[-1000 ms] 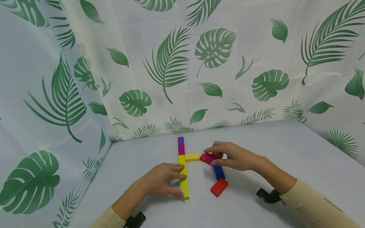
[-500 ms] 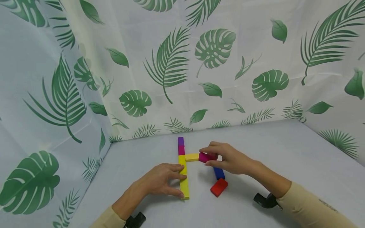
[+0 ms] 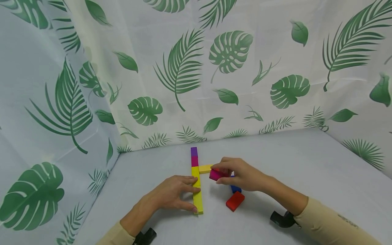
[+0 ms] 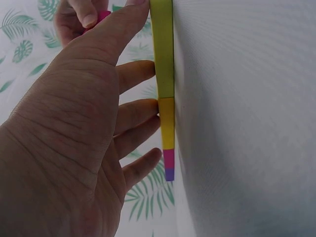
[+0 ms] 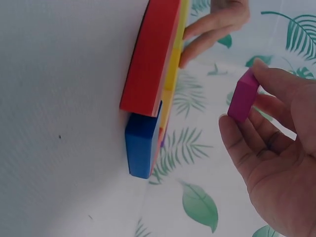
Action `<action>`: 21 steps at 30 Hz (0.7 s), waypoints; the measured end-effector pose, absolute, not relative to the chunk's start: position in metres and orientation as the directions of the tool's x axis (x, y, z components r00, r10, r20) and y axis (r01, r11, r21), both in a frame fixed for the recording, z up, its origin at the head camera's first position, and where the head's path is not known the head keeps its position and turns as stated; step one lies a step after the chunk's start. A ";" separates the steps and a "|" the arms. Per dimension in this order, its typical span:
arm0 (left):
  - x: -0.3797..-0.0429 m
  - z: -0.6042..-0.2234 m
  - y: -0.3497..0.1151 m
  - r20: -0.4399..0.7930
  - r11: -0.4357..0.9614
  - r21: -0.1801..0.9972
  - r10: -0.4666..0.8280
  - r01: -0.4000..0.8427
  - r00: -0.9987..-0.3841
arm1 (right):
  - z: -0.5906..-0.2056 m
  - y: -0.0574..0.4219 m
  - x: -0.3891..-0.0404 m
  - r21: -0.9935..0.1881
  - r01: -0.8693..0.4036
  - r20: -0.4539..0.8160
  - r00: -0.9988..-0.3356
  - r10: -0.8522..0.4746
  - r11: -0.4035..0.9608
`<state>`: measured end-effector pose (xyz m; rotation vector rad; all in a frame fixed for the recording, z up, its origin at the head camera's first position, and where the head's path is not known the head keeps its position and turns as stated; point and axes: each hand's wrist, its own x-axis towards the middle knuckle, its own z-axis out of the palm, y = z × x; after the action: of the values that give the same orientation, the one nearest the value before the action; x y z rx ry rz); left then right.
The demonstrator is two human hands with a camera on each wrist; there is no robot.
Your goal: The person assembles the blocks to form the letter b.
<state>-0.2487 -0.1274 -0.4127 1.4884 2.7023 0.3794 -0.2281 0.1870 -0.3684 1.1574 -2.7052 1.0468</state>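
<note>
My right hand [image 3: 240,174] pinches a small magenta block [image 3: 215,175] between thumb and fingertips. In the right wrist view this block [image 5: 243,96] is held up off the table. My left hand [image 3: 171,192] lies beside a straight row, its extended fingers touching a yellow block [image 3: 195,172] and its thumb at the near end of a second, lime-yellow block [image 3: 198,204]. Beyond them the row continues with another magenta block [image 3: 194,161] and a purple block [image 3: 194,151]. An orange-yellow block [image 3: 204,169] juts rightward from the row, its far end hidden behind the right hand.
Right of the row, a blue block [image 3: 236,189] lies partly under the right hand in this view. Its near end meets a slanted red block [image 3: 235,201]. A white table [image 3: 171,228] carries everything, with leaf-printed cloth [image 3: 190,85] hanging behind and at the sides.
My right hand has carried the magenta block left and slightly nearer, from over a second red block that the hand now mostly hides. The left hand stays put.
</note>
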 end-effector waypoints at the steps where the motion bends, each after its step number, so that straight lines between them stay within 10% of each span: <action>1: -0.249 -0.413 -0.127 0.090 0.510 0.229 0.837 0.829 -0.540 | -0.369 0.186 -0.228 -0.578 -0.644 0.259 -0.727 -0.636 0.501; 21: -0.248 -0.412 -0.127 0.091 0.508 0.242 0.836 0.827 -0.541 | -0.380 0.176 -0.223 -0.616 -0.591 0.101 -0.715 -0.692 0.521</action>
<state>-0.2484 -0.1271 -0.4120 1.4864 2.6959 0.4004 -0.2230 0.1764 -0.3800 1.2222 -2.8732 1.0627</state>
